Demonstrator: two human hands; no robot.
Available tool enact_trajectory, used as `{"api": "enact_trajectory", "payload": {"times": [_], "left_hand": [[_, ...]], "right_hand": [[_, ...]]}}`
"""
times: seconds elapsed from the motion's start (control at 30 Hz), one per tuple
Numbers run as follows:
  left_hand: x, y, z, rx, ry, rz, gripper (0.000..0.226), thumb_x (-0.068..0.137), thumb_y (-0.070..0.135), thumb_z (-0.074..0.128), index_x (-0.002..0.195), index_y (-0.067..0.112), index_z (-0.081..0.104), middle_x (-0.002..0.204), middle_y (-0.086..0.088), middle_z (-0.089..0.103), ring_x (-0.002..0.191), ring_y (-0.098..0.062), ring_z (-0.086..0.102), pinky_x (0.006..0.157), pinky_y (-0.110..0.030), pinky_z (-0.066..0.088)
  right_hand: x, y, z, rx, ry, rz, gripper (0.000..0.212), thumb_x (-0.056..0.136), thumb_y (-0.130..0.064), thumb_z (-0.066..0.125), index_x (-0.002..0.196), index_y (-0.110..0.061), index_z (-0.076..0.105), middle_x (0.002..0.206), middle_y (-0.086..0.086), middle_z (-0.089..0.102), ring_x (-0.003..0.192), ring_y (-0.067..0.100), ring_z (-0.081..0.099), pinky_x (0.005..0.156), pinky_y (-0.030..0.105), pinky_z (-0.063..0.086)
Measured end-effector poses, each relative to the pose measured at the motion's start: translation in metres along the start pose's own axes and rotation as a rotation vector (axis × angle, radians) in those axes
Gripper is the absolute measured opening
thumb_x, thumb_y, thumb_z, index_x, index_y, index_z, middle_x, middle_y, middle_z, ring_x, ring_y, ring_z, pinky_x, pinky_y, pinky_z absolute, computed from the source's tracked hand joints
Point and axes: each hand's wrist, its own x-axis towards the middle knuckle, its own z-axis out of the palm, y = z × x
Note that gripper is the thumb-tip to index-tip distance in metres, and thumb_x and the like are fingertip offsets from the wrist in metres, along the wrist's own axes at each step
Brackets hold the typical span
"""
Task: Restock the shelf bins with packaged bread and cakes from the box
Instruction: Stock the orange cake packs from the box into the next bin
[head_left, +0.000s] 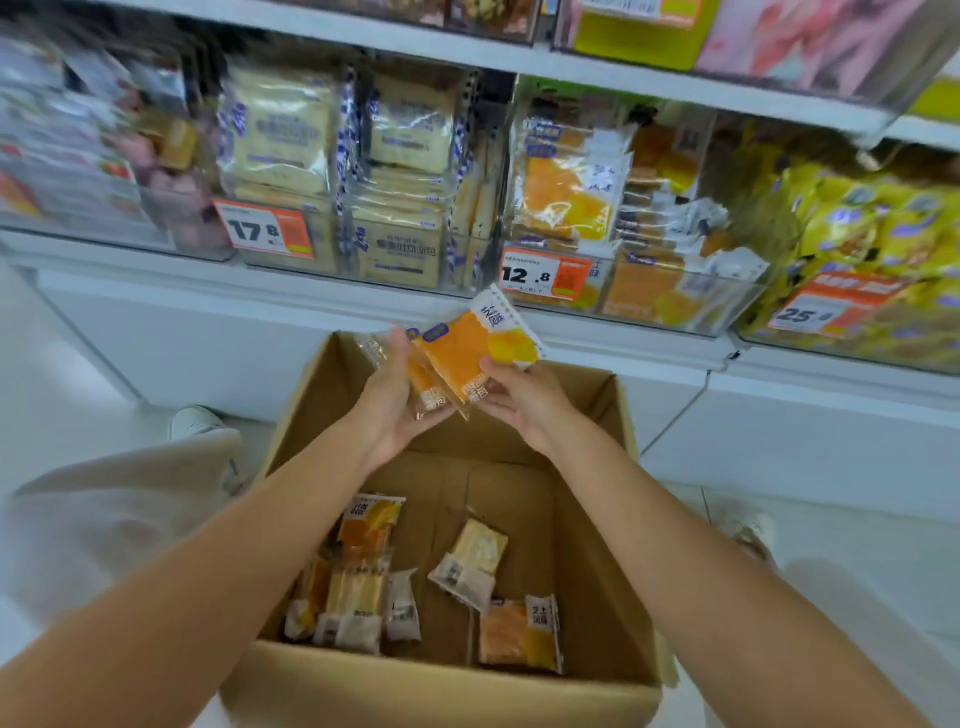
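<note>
The orange cake packets (460, 358) – clear-wrapped, orange and yellow, each with a white end – are fanned in a small stack above the open cardboard box (631, 545). Their long axis slants, white ends pointing up-right toward the shelf bin (675, 306) tagged 12.8. The left hand (389, 402) grips their lower ends, thumb in front; the right hand (524, 400) pinches the front packet's edge.

Orange-and-yellow bread packets (457, 358) were held fanned between a left hand (387, 400) and a right hand (519, 400) above the far edge of an open cardboard box (597, 519). Several more packets (358, 587) lay toward its near wall. Clear shelf bins (727, 306) behind it stood stacked with similar goods.
</note>
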Motion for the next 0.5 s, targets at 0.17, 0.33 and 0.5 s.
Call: {"api": "enact_trajectory", "payload": {"times": [0.17, 0.33, 0.5], "left_hand": [[-0.011, 0.02, 0.01, 0.087, -0.01, 0.067, 0.038, 0.089, 0.012, 0.068, 0.127, 0.01, 0.059, 0.118, -0.013, 0.07, 0.103, -0.026, 0.07, 0.096, -0.048, 0.053], [-0.02, 0.046, 0.035, 0.209, -0.206, 0.04, 0.027, 0.096, 0.031, 0.057, 0.12, 0.018, 0.056, 0.119, -0.01, 0.07, 0.112, -0.026, 0.066, 0.101, -0.051, 0.049], [-0.007, 0.062, 0.086, 0.513, -0.127, 0.226, 0.03, 0.097, 0.053, 0.048, 0.11, 0.029, 0.059, 0.116, -0.005, 0.069, 0.112, -0.023, 0.063, 0.105, -0.048, 0.045]], "right_hand": [[-0.014, -0.022, 0.0, -0.274, 0.21, -0.113, 0.095, 0.072, -0.053, 0.079, 0.146, -0.013, 0.034, 0.145, 0.005, 0.046, 0.135, 0.022, 0.043, 0.108, 0.04, 0.038], [-0.027, -0.066, -0.029, -0.417, 0.092, -0.236, 0.053, 0.093, -0.059, 0.05, 0.132, -0.025, 0.05, 0.116, -0.01, 0.061, 0.107, 0.007, 0.062, 0.076, 0.018, 0.05], [-0.032, -0.089, -0.065, -0.106, -0.081, -0.16, 0.058, 0.089, -0.049, 0.062, 0.137, -0.024, 0.041, 0.116, -0.016, 0.056, 0.103, 0.003, 0.055, 0.093, 0.022, 0.043]]}}
